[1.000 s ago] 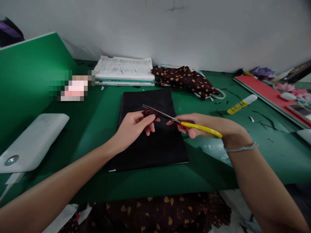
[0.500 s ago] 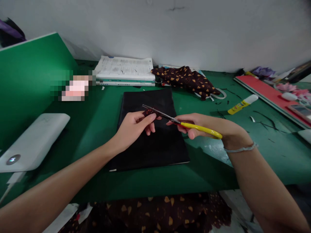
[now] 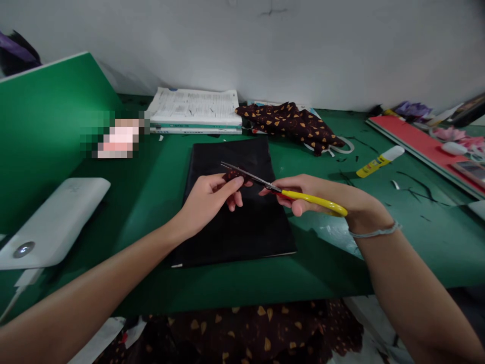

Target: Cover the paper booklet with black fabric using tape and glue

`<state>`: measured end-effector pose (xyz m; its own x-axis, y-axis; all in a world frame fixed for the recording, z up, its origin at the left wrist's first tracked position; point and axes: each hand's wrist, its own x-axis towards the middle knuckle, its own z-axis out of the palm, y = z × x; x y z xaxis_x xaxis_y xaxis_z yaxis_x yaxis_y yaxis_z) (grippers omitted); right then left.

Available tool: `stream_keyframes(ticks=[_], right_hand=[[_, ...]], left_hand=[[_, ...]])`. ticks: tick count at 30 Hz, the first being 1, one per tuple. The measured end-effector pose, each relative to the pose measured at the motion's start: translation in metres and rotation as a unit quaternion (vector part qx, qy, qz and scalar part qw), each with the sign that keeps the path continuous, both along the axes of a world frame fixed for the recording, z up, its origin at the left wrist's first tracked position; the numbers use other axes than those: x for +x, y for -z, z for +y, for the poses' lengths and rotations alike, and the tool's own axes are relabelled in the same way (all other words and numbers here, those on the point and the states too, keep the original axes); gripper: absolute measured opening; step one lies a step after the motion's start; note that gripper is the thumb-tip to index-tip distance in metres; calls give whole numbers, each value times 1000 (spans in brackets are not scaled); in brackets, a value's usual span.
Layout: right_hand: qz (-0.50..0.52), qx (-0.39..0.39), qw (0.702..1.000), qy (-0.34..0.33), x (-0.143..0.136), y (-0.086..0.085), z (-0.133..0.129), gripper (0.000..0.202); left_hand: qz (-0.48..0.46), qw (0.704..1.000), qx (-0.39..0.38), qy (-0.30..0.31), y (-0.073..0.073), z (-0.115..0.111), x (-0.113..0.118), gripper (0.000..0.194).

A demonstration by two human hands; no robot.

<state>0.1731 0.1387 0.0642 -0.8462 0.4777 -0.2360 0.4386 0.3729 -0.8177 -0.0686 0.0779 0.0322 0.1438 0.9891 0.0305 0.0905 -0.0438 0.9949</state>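
My left hand (image 3: 215, 194) pinches a small piece of dark maroon fabric (image 3: 232, 175) between thumb and fingers. In my right hand (image 3: 303, 194) is a pair of scissors (image 3: 314, 199) with yellow handles. Their thin metal blades point left, lying along the upper edge of the fabric, almost closed. Both hands are over a black-covered book (image 3: 242, 232) lying flat on the green table (image 3: 333, 273). Part of the fabric is hidden behind my left fingers.
Behind the book are stacked books (image 3: 195, 114) and a crumpled patterned cloth (image 3: 291, 124). A yellow glue stick (image 3: 380, 162) lies right, near a red folder (image 3: 420, 144). At left are a white power bank (image 3: 56, 220) and a green board (image 3: 45, 126). More patterned fabric (image 3: 242, 331) is below the table edge.
Almost nothing differs. The scissor blades appear shifted only slightly, and both hands keep their hold and place.
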Motion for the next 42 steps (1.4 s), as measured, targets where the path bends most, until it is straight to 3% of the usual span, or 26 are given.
stream_keyframes(ticks=[28,42], right_hand=[[7,-1,1000,22,-2,1,0,67],[7,7,999,35,-9,-5,-3,82]], left_hand=[[18,1000,6,-4,-1,0,1,29],[15,1000,4,7,-1,-1,1,27]])
